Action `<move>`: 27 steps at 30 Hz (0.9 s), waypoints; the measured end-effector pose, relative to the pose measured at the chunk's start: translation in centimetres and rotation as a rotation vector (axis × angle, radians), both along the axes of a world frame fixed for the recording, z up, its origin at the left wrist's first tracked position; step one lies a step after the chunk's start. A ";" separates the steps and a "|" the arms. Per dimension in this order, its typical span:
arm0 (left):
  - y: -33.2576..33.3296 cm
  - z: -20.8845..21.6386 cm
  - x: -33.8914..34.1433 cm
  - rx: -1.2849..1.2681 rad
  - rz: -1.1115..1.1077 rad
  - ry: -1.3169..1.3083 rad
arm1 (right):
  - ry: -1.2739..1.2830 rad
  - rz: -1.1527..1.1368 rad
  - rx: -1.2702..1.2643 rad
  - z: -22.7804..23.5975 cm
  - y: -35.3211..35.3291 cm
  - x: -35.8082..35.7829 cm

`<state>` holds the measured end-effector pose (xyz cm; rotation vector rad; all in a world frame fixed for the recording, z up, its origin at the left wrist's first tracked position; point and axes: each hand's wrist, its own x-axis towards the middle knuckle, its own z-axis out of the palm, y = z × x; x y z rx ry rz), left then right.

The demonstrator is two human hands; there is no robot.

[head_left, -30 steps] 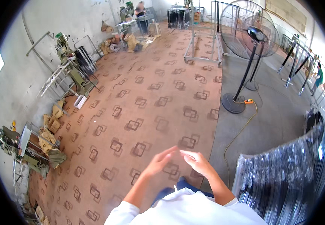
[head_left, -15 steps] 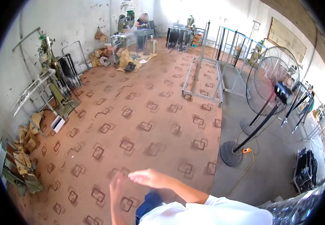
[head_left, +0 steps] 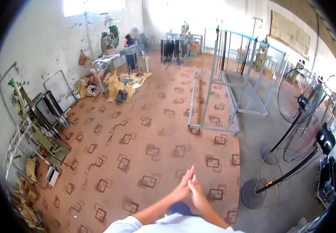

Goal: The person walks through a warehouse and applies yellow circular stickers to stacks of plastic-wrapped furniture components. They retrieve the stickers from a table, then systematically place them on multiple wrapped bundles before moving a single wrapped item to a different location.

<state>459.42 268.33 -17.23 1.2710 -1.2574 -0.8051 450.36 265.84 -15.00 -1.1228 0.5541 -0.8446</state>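
Observation:
My left hand (head_left: 182,188) and my right hand (head_left: 196,191) meet in front of my body at the lower middle of the view. Their palms and fingertips touch, and the fingers look stretched out, pointing forward. I see no object in either one. Both bare forearms reach in from white sleeves at the lower edge. Beneath the hands lies a reddish-brown floor covering (head_left: 152,151) with a pattern of dark interlocked rectangles.
A wheeled metal frame (head_left: 236,106) stands ahead to the right. Pedestal fans (head_left: 325,139) and cables occupy the grey floor at right. Green machines (head_left: 45,138) and metal tubing line the left wall. A person (head_left: 131,40) works at a far table (head_left: 133,49).
My hands have come together from slightly apart and now sit further right in the view. The view has turned, bringing a second fan into sight. The wheeled frame looks nearer.

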 end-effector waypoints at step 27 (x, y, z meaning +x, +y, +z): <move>-67.3 10.5 67.1 -0.155 0.361 0.244 | 0.143 0.054 -0.219 5.7 -73.0 57.8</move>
